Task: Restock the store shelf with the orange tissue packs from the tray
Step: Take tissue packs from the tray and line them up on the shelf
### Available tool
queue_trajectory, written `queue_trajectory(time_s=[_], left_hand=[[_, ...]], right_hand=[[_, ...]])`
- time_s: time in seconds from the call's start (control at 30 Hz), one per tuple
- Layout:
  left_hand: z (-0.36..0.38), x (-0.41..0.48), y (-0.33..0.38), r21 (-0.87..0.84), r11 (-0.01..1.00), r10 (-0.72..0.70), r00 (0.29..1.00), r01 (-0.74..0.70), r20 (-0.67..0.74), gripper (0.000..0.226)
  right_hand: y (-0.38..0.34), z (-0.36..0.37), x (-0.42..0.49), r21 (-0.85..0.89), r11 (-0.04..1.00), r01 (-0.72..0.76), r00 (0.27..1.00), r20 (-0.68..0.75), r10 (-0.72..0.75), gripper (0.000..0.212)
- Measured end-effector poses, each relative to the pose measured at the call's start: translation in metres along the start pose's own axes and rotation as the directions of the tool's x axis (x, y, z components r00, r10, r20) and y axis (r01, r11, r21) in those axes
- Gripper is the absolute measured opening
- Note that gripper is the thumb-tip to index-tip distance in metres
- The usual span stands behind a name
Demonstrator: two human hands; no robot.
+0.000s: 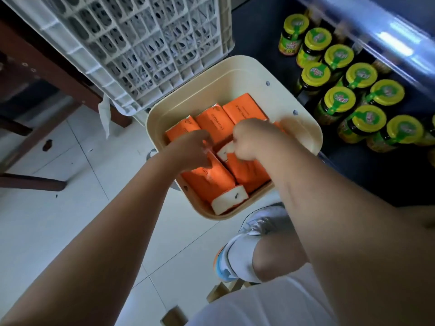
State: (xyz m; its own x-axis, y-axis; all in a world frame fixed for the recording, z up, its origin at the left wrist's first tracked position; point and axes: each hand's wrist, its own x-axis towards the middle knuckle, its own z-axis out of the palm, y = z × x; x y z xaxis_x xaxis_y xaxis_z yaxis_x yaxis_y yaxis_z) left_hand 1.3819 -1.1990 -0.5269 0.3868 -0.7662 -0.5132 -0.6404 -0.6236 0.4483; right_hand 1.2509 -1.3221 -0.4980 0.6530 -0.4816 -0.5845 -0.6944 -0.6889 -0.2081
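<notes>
Tip for this pick-up step, going left to right: grab each pack by its long sides and lift straight up, since they sit tight together in the cream tray (pixel 303 128) and dragging one sideways would probably rumple its neighbours. Off to the left there's a white lattice crate (pixel 150 43) leaning over the tray's far edge, so I'd keep the lift low and clear of it. Left hand (pixel 193 149) is down on the nearest orange tissue pack (pixel 207 182), fingers (pixel 204 140) curled in close over its far end; looks like a pinch on the wrapper, but it's blurry, so I can't tell if it really has hold. Right hand (pixel 251 140) is next to it, fingers folded under into a loose fist over the second pack (pixel 249 170), touching its top near the white end. Again, can't say whether it's gripped or just pressed. More orange packs (pixel 242 107) lie behind both hands, all still in the tray. Further right, the dark shelf (pixel 367 175) holds rows of yellow-lidded jars (pixel 339 97), so that's likely where the packs go.
</notes>
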Motion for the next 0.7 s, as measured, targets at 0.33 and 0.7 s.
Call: queue_trajectory(time_s=[0.33, 0.7], left_hand=[[-0.076, -0.080, 0.011, -0.734, 0.679, -0.152, 0.978, -0.002, -0.144, 0.027], [-0.118, -0.132, 0.100, -0.766, 0.604, 0.096, 0.974, -0.221, -0.205, 0.028]], right_hand=[[0.058, -0.082, -0.064, 0.758, 0.648, 0.073, 0.889, -0.344, 0.302, 0.036], [0.070, -0.094, -0.188, 0.896, 0.142, 0.421, 0.745, -0.431, 0.509, 0.009]])
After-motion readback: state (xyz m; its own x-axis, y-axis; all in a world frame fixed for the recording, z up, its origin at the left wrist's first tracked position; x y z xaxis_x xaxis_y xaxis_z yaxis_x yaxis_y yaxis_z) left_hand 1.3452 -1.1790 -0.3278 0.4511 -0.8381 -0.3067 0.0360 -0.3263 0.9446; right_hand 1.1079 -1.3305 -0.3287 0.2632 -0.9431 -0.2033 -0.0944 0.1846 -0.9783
